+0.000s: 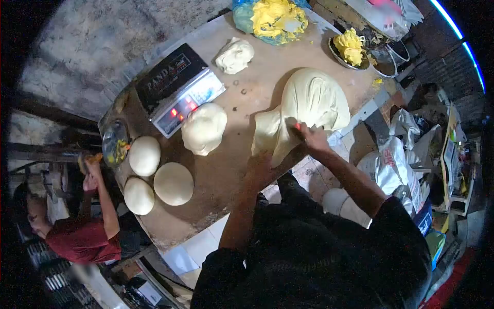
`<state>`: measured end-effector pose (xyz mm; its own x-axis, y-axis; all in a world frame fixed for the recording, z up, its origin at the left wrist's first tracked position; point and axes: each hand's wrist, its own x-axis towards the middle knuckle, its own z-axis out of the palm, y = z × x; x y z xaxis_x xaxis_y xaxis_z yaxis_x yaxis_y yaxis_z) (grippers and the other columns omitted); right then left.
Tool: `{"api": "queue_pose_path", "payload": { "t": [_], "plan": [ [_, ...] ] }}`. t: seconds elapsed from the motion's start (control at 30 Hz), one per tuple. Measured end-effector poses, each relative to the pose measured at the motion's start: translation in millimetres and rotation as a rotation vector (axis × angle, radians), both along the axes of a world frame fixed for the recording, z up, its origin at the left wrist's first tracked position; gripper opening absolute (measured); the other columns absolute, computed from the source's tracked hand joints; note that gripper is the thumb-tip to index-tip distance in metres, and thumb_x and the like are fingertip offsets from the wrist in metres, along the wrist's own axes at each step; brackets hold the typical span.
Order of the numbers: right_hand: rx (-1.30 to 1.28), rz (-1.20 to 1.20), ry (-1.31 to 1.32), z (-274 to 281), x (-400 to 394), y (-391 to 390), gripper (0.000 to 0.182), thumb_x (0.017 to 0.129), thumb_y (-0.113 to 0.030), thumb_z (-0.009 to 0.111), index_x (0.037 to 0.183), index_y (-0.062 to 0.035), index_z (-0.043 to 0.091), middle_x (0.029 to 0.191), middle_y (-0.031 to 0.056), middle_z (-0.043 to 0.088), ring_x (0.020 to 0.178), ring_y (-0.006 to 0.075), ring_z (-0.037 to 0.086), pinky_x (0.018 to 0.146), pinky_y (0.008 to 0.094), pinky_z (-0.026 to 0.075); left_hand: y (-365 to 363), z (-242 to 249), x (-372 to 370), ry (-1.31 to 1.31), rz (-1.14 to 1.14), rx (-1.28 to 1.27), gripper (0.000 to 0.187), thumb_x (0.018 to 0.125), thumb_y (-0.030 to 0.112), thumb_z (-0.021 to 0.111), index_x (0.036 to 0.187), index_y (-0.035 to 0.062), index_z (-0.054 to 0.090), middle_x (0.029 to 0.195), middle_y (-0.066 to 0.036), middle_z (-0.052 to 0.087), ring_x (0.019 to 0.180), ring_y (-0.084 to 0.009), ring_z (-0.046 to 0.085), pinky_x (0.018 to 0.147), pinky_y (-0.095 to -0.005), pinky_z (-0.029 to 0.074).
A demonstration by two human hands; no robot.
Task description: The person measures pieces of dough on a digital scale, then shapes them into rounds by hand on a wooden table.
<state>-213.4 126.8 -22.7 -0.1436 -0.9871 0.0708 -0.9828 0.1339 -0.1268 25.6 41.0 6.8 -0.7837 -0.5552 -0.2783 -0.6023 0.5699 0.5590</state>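
A large, smooth mound of pale dough lies at the right side of the table, with a flap stretched out toward me. At the end of this flap is my left hand, closed on the dough, its fingers partly covered. My right hand grips a tool with a red part and presses at the mound's near edge, where the flap joins it. The tool's exact kind is hard to make out. Left of my hands, a dough piece rests against the lit digital scale.
Three round dough balls sit at the table's left corner beside a clear bowl. A small dough lump, yellow spread and a bowl of yellow spread are farther back. Another person works at the left.
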Motion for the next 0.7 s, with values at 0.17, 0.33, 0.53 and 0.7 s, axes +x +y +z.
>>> {"api": "queue_pose_path", "payload": {
  "t": [0.17,0.33,0.53,0.7],
  "plan": [
    [0.26,-0.124,-0.239,65,16,-17,0.047,0.085,-0.015,0.055,0.125,-0.0021,0.032,0.08,0.0273,0.062,0.073,0.0441,0.063,0.068,0.0507,0.051,28,-25,57,0.271,0.195,-0.005,0.06,0.069,0.037,0.077,0.109,-0.0012,0.053,0.102,-0.025,0.06,0.094,-0.0431,0.06,0.079,-0.0496,0.049],
    [0.242,-0.134,-0.371,38,38,-131,0.036,0.089,-0.014,0.047,0.121,-0.0055,0.034,0.083,0.0283,0.061,0.077,0.0449,0.062,0.066,0.0511,0.05,40,-55,74,0.387,0.266,-0.202,0.065,0.068,0.036,0.078,0.111,-0.0029,0.05,0.096,-0.025,0.059,0.093,-0.0439,0.058,0.081,-0.0506,0.046],
    [0.07,0.063,-0.417,21,22,-86,0.044,0.089,-0.013,0.044,0.131,-0.002,0.033,0.104,0.0257,0.056,0.097,0.0372,0.059,0.086,0.0452,0.048,17,-27,56,0.16,0.613,0.177,0.108,0.064,0.049,0.079,0.139,-0.0057,0.026,0.142,-0.03,0.03,0.131,-0.0468,0.03,0.107,-0.053,0.027],
    [-0.039,0.16,-0.323,1,-20,40,0.071,0.079,0.003,0.049,0.144,-0.0061,0.022,0.126,0.0223,0.047,0.1,0.0402,0.058,0.089,0.0431,0.049,14,-13,-63,-0.271,0.617,-0.329,0.11,0.059,0.069,0.07,0.144,0.012,0.03,0.152,-0.024,0.003,0.136,-0.0536,0.002,0.101,-0.0728,0.007]
  ]
}}
